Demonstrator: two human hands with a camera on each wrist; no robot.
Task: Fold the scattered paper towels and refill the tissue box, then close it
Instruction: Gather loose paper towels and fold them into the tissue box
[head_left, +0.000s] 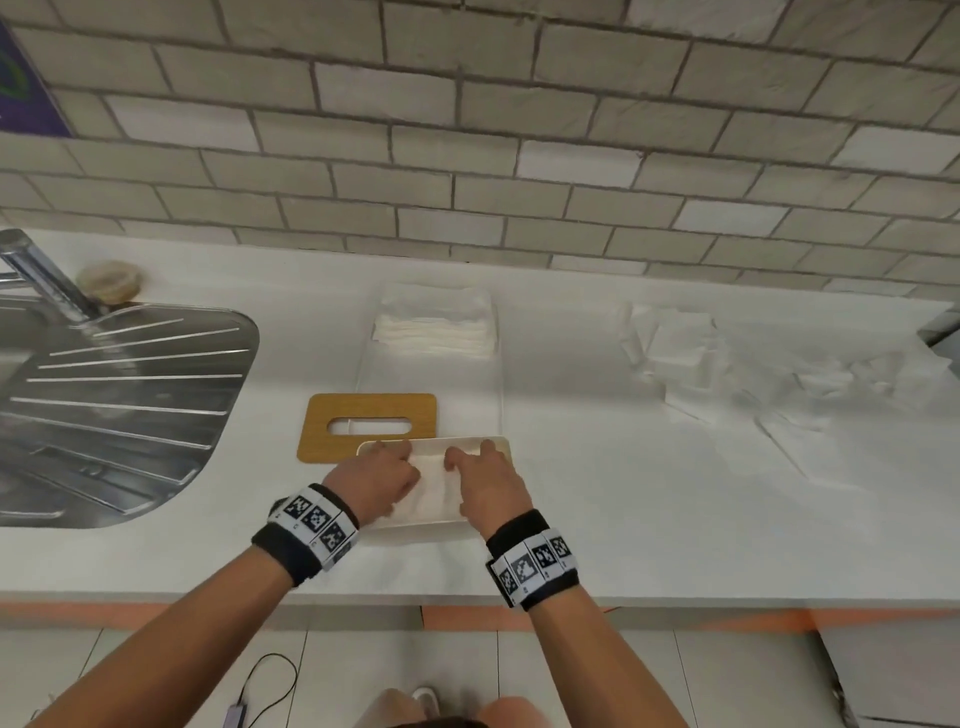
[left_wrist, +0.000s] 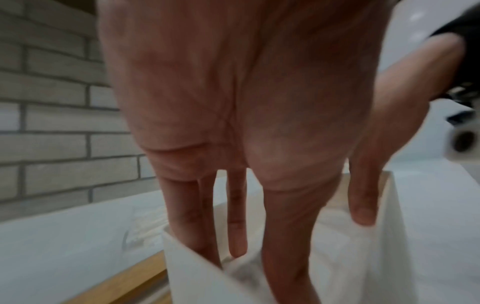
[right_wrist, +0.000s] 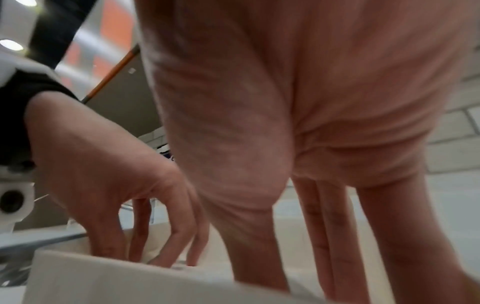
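1. Near the counter's front edge sits the open white box, both hands reaching down into it.
2. Left hand: fingers straight, pointing down, tips pressing the white towels inside; it grips nothing.
3. Right hand: fingers likewise extended down into the box, pressing the towels, nothing held.
4. Wooden lid, with 1 oval slot, lies flat at 10 o'clock of the box, touching its corner.
5. Folded stack lies at 12 o'clock, well apart.
6. Loose towels lie scattered at 2 o'clock.
7. Sink at 9 o'clock.
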